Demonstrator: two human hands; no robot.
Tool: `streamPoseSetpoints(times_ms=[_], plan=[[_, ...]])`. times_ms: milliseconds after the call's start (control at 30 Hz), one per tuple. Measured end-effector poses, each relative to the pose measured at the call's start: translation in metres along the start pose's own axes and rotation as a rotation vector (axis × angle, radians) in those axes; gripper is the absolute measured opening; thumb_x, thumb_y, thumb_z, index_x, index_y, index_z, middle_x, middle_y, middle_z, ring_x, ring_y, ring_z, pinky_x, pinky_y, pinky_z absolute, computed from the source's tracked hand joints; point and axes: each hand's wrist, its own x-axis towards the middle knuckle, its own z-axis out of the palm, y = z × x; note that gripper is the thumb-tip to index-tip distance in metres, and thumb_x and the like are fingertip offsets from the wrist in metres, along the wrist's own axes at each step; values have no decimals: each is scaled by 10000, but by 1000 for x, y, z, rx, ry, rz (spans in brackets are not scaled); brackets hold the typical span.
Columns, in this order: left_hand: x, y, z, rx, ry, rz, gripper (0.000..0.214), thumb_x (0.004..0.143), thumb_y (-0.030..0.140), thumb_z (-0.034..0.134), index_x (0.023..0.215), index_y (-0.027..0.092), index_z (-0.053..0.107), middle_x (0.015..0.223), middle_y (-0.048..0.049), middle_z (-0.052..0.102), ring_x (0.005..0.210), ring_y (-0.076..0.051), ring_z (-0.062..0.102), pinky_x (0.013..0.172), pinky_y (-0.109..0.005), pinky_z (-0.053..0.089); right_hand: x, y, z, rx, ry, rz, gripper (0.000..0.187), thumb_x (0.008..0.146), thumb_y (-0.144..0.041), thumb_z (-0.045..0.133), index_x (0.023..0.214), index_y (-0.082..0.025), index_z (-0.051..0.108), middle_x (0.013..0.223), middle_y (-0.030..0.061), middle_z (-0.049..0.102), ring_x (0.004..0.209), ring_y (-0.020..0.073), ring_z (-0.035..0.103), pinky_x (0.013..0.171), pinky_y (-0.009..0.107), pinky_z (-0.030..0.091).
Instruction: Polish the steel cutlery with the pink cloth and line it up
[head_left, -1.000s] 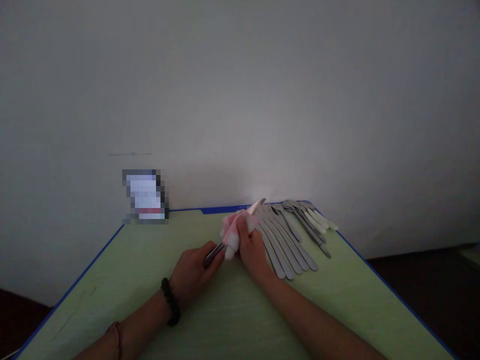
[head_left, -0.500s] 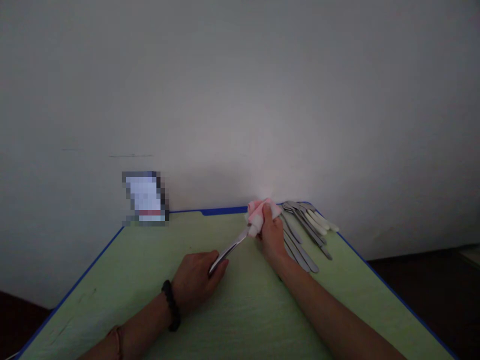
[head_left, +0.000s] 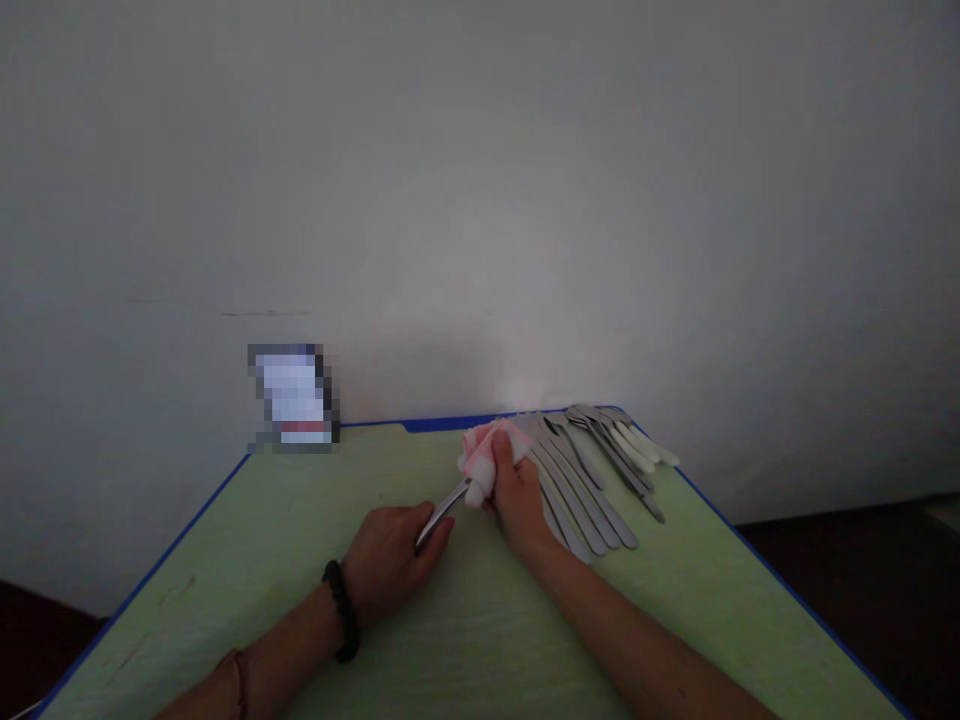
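Note:
My left hand [head_left: 390, 550] is closed around the lower end of a piece of metal cutlery [head_left: 444, 512], which slants up and away to the right. A pink and white cloth [head_left: 480, 462] wraps its far part, so the head or blade is hidden. My right hand [head_left: 520, 500] grips this cloth, thumb on top, pressing it round the metal. Just right of that hand, several metal table utensils [head_left: 600, 515] lie side by side, handles toward me; my hand and the cloth cover some of them.
Farther right lie more spoons and utensils [head_left: 616, 455], some with white handles [head_left: 637, 448]. A blurred-out device with a lit screen [head_left: 296, 390] leans at the back left. The green tabletop [head_left: 315, 510] has a blue edge and meets a pale wall [head_left: 480, 200].
My right hand and the cloth have slid down the cutlery toward my left hand, covering more of it. More of the utensils lying on the right now show. My left hand has barely moved.

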Motion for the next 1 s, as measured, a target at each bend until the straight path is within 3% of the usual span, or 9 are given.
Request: streamPoseSetpoints(times_ms=[200, 333, 567, 833, 1000], plan=[[0, 0, 1, -14, -22, 10, 428, 939, 408, 277, 628, 203, 488, 554, -11, 569, 490, -141, 496, 529, -257, 295, 28, -3, -18, -2, 115, -79, 573, 751, -712, 468, 500, -198, 445, 379, -39, 397, 319, 89, 349, 298, 217, 253], [0, 2, 0, 14, -37, 18, 430, 939, 413, 279, 635, 203, 497, 578, -24, 589, 505, -151, 510, 537, -264, 296, 26, -2, -18, 68, 200, -41, 539, 760, -698, 471, 551, -201, 464, 406, -35, 432, 333, 99, 376, 297, 218, 275], [2, 2, -2, -15, -56, -18, 435, 947, 414, 256, 646, 205, 491, 577, -29, 594, 503, -154, 519, 531, -256, 297, -6, 3, 2, -23, -8, 37, 541, 761, -674, 492, 486, -211, 438, 399, -26, 400, 328, 102, 354, 304, 240, 285], [0, 3, -2, 50, -69, -34, 408, 950, 386, 276, 671, 202, 509, 630, -48, 642, 545, -172, 574, 545, -265, 322, -2, 6, 1, 1, -34, 60, 499, 730, -668, 532, 537, -213, 455, 430, -37, 414, 359, 106, 362, 315, 240, 297], [0, 8, -4, 145, -91, -67, 254, 948, 333, 335, 867, 200, 536, 715, -42, 684, 622, -197, 642, 557, -260, 364, 0, 7, 1, 50, -7, 61, 483, 733, -658, 538, 560, -215, 452, 427, -43, 426, 358, 107, 362, 323, 241, 280]])
